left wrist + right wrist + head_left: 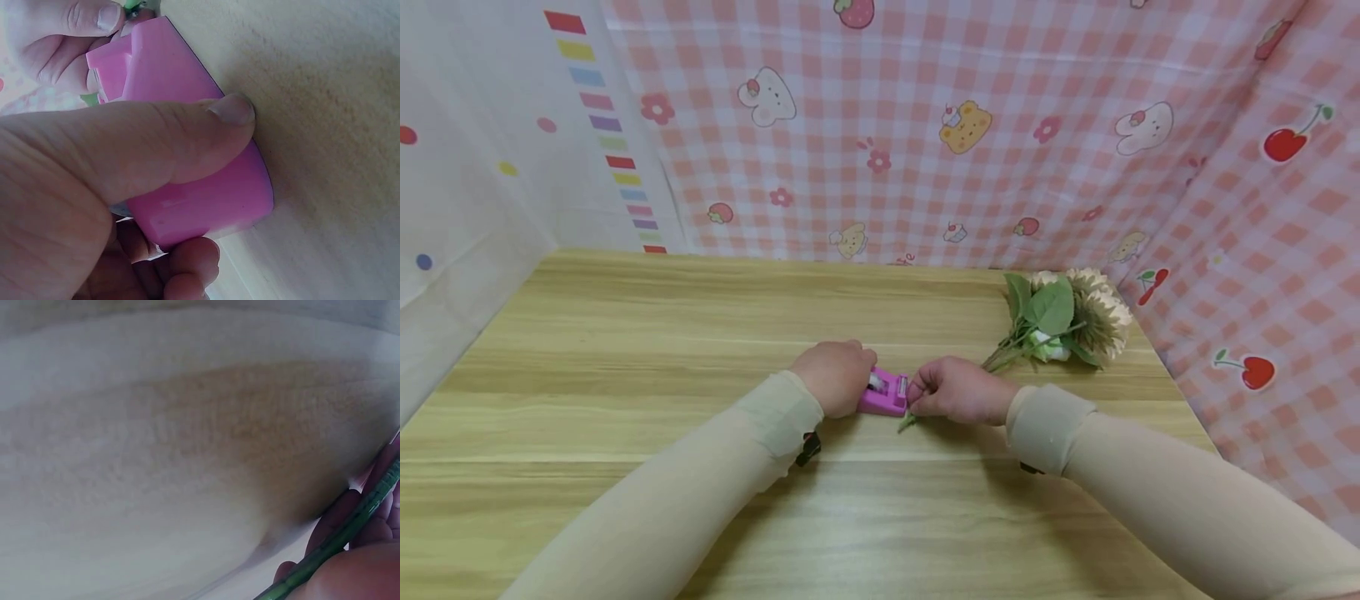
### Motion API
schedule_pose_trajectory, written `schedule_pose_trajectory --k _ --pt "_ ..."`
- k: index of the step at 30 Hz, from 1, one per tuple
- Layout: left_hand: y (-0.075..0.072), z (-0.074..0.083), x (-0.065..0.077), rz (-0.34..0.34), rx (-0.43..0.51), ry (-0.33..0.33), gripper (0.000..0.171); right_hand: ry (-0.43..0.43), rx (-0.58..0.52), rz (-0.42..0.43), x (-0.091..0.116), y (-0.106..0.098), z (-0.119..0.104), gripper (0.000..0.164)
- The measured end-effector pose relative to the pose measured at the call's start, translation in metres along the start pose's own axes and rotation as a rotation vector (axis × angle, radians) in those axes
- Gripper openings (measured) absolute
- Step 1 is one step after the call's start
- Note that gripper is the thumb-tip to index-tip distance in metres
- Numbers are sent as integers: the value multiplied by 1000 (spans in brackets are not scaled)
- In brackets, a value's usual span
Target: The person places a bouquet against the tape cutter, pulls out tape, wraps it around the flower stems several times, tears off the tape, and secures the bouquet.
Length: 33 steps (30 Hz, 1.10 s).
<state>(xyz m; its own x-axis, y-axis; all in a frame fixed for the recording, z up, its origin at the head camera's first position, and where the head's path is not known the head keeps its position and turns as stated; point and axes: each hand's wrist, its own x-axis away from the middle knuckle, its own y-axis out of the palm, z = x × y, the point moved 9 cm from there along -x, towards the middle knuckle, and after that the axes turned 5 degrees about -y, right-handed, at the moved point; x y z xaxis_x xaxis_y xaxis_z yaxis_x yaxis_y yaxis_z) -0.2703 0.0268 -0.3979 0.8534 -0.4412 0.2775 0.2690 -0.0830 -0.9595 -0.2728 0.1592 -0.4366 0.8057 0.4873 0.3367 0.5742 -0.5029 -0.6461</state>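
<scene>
My left hand (837,377) grips a pink tape dispenser (886,403) from its left end. In the left wrist view the thumb lies along the side of the dispenser (212,194), with fingertips curled at its other side. The dispenser rests on the wooden table. Right at its cutter end, my right hand (958,390) pinches a thin green stem (334,544) between thumb and fingers. The stem's end (907,422) pokes out below the fingertips. Whether this stem belongs to the flowers behind the hand cannot be told. Any tape at the right fingertips is hidden.
Pale artificial flowers (1108,312) with green leaves (1051,308) lie at the table's back right, their stems (1011,350) pointing toward my right hand. Behind the wooden table (700,325) hangs a pink checked cloth (880,125). More cloth borders the left and right sides.
</scene>
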Motion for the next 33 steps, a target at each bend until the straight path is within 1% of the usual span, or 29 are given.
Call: schedule_pose_trajectory --k 9,12,18,24,27,29,31,33 --pt "2 -2 -2 0 24 -9 40 -17 48 47 2 -1 -3 10" --pt "3 -2 -2 0 16 -8 41 -13 60 63 3 -1 -4 10" --pt "3 -2 -3 1 16 -9 39 10 30 78 4 0 -3 12" --pt "4 -2 -3 -2 19 -14 42 -5 17 76 3 2 0 18" --pt "4 -1 -1 -2 19 -9 44 -2 53 112 8 -1 -4 13" --pt "3 -1 0 1 20 -6 45 -17 108 137 14 -8 -12 8" --pt "1 0 0 7 20 2 44 -60 187 142 21 -14 -23 6" --pt "0 0 1 12 18 8 42 -137 275 105 27 -16 -33 11"
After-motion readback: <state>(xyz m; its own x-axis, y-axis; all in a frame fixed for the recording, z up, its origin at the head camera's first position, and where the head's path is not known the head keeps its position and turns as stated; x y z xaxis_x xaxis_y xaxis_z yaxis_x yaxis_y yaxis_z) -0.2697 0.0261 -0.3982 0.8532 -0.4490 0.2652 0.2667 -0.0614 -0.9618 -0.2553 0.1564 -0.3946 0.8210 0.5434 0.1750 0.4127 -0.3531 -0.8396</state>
